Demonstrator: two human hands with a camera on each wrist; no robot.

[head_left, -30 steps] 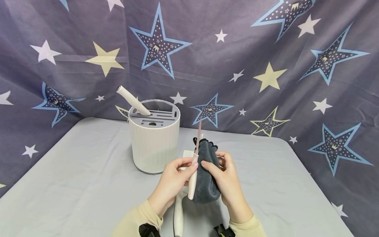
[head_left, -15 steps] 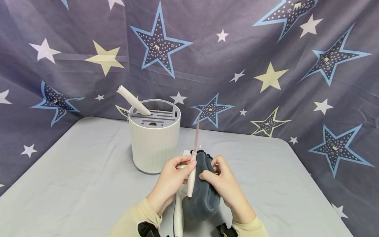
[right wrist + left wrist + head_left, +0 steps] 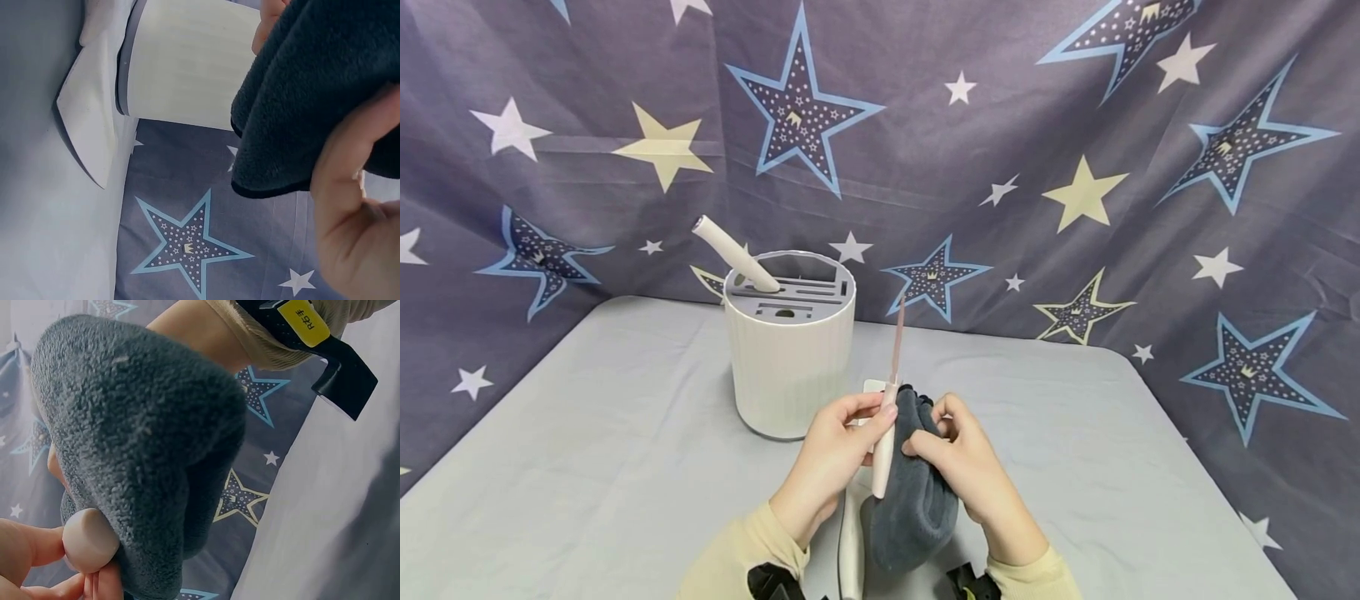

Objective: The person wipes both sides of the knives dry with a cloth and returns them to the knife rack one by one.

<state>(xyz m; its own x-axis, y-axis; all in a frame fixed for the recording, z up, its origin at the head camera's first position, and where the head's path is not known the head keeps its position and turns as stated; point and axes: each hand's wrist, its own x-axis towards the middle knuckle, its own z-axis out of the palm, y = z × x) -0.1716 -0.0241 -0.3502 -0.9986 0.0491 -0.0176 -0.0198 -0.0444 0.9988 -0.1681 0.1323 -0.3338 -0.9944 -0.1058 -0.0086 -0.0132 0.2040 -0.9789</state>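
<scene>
Between thumb and fingers, my left hand (image 3: 831, 450) pinches the white handle of a knife (image 3: 883, 458), whose thin pinkish blade points up and away. A dark grey fleecy cloth (image 3: 917, 508) with black edging hangs bunched just right of the handle. My right hand (image 3: 966, 467) grips that cloth, thumb on its near side and fingers partly hidden behind. In the left wrist view the butt of the knife handle (image 3: 91, 540) sits against the cloth (image 3: 144, 437). Whether the cloth touches the blade is hidden.
A white ribbed knife block (image 3: 793, 375) with a grey slotted top stands behind my left hand. One white handle (image 3: 737, 254) leans out of it. Below my hands lies a white-handled utensil (image 3: 852, 542) with a broad pale flat head (image 3: 90, 119). A star-patterned curtain backs the table.
My right hand has drawn the cloth down and toward me, so it hangs lower beside the knife. The knife has shifted slightly left and still points up.
</scene>
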